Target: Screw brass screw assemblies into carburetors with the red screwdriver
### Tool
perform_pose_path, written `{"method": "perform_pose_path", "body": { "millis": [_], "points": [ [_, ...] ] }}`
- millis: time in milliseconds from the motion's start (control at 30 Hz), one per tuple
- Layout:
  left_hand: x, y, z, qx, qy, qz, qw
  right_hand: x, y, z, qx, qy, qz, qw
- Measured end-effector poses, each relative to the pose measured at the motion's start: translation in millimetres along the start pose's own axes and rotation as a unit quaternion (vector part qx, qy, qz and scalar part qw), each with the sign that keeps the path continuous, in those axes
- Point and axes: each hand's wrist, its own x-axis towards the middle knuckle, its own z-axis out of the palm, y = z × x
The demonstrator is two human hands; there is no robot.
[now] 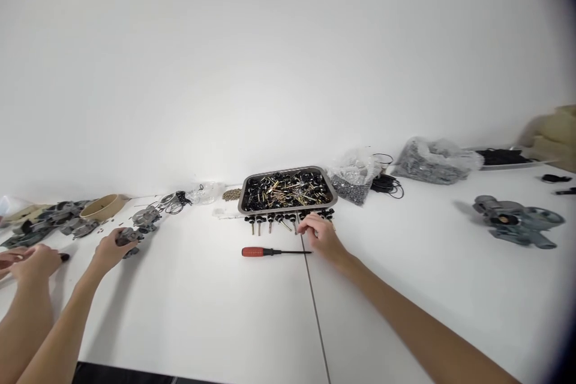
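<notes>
On the left, my left hand (pixel 109 250) is closed around a grey metal carburetor body (pixel 128 236), held just over the white table. A second grey carburetor (pixel 146 217) lies right behind it. My right hand (pixel 320 235) reaches to a row of black-headed screws with brass-coloured stems (pixel 270 222). Its fingers are bent together at the row, and whatever is between the fingertips is hidden. In front of the row lies a screwdriver (pixel 256 252) with a red handle, its shaft pointing right. Behind the row, a metal tray (pixel 245 207) is heaped with similar screws.
At far left a co-worker's hands (pixel 38 261) work near more carburetors (pixel 78 227) and a tan ring-shaped container (pixel 104 208). Plastic bags of small parts (pixel 355 183) and black cords (pixel 386 185) line the wall. Another carburetor (pixel 517 220) lies at right. A seam (pixel 316 312) crosses the table.
</notes>
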Motion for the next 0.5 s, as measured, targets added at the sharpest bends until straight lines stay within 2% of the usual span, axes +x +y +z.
{"method": "perform_pose_path", "body": {
  "millis": [100, 233, 367, 433, 500],
  "points": [
    [-1, -9, 7.0, 0.063, -0.003, -0.031, 0.998, 0, 0, -1, 0.006, 0.001, 0.01, 1.0],
    [-6, -8, 5.2, 0.068, 0.002, -0.039, 0.997, 1, -1, -2, 0.011, 0.004, 0.015, 1.0],
    [-22, -1, -1.0, 0.0, 0.034, -0.103, 0.994, 2, -1, -2, 0.014, 0.007, 0.016, 1.0],
    [-32, 11, -4.9, -0.061, 0.041, -0.134, 0.988, 2, -1, -2, 0.017, 0.007, 0.015, 1.0],
    [-43, 31, -8.7, -0.119, 0.036, -0.111, 0.986, 2, -1, -2, 0.02, 0.005, 0.016, 1.0]
  ]
}}
